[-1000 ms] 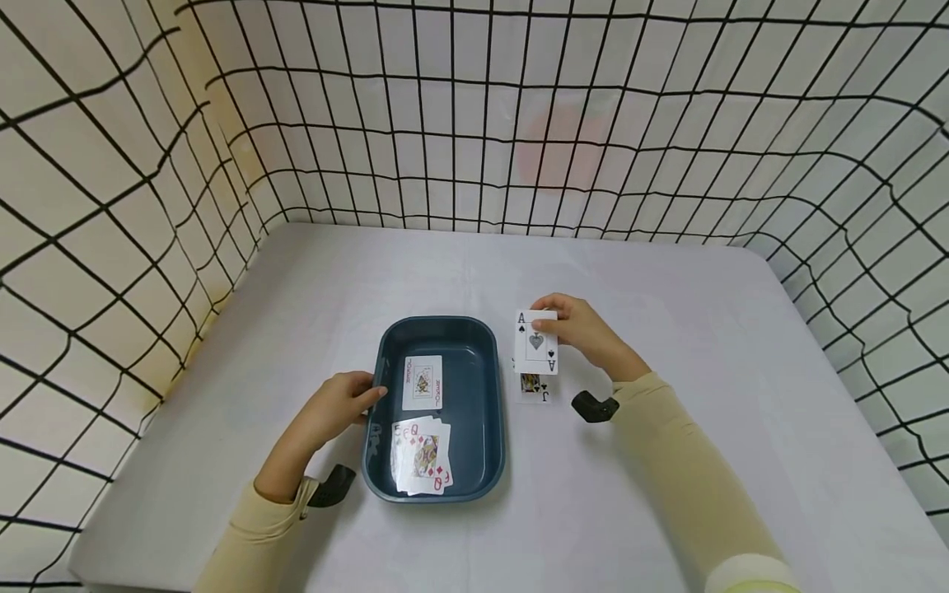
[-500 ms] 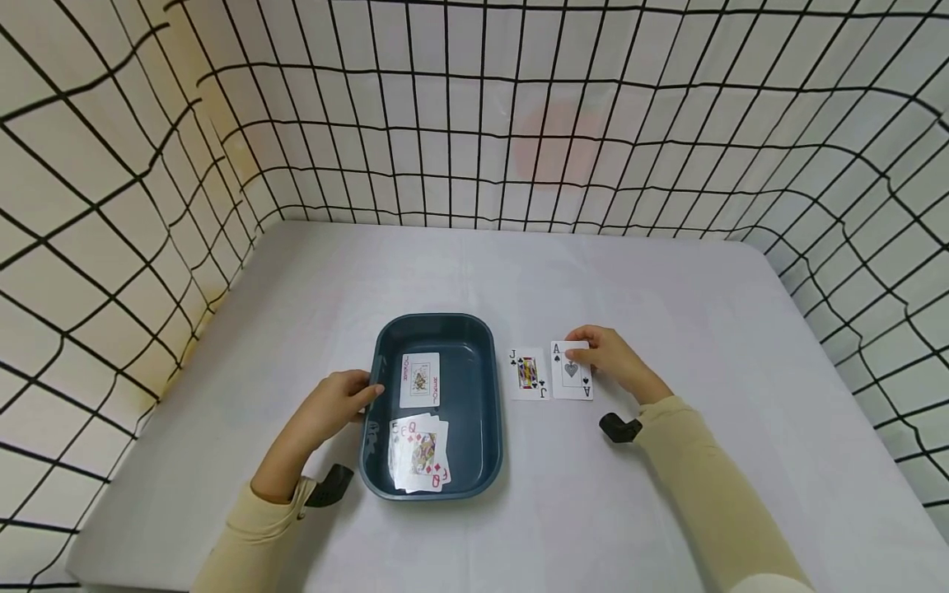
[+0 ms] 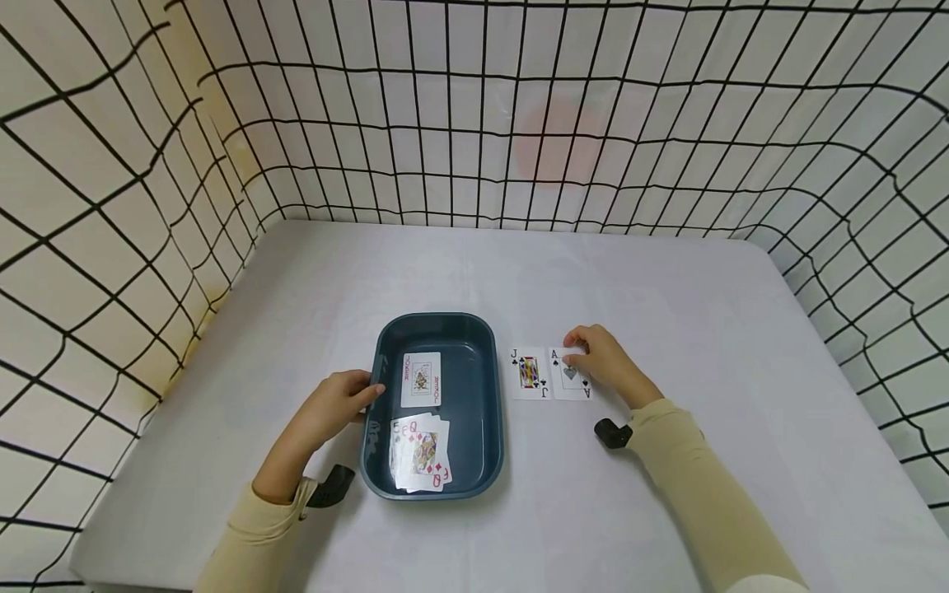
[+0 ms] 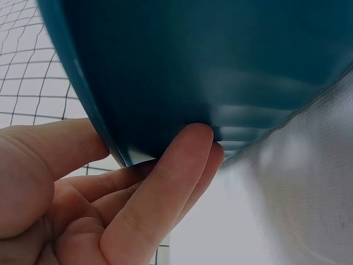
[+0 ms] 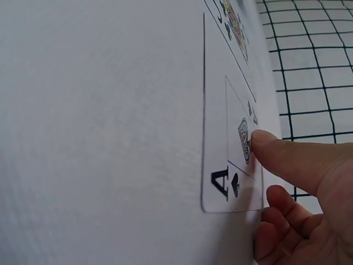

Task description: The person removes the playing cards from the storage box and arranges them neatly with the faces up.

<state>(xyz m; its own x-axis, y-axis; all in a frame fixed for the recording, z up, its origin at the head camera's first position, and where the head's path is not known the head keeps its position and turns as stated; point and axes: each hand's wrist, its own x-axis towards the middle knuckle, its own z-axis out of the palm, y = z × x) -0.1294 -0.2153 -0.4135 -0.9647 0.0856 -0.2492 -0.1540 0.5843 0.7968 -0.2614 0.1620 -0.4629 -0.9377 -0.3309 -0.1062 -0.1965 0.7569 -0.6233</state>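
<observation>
My left hand (image 3: 338, 407) grips the left rim of a dark blue tray (image 3: 489, 412). In the left wrist view its thumb lies over the rim, with fingers against the tray's outer wall (image 4: 165, 66). Inside the tray are a joker card (image 3: 421, 380) and, below it, a small overlapping pile of cards with a queen of diamonds (image 3: 425, 453) on top. To the tray's right, a jack of clubs (image 3: 530, 373) and an ace of spades (image 3: 569, 390) lie side by side. My right hand (image 3: 604, 362) is over the ace's upper right part, thumb at its face, the card flat on the table.
A white-covered table (image 3: 474, 552) bears everything. Black wire mesh (image 3: 482, 132) stands along its back and both sides, with white sheeting behind it. A black wrist device (image 3: 612, 433) sits beside the right sleeve, another (image 3: 331, 486) beside the left.
My right hand has carried the ace of spades off the jack to the right and laid it alongside, uncovering the jack. The left hand stays on the tray.
</observation>
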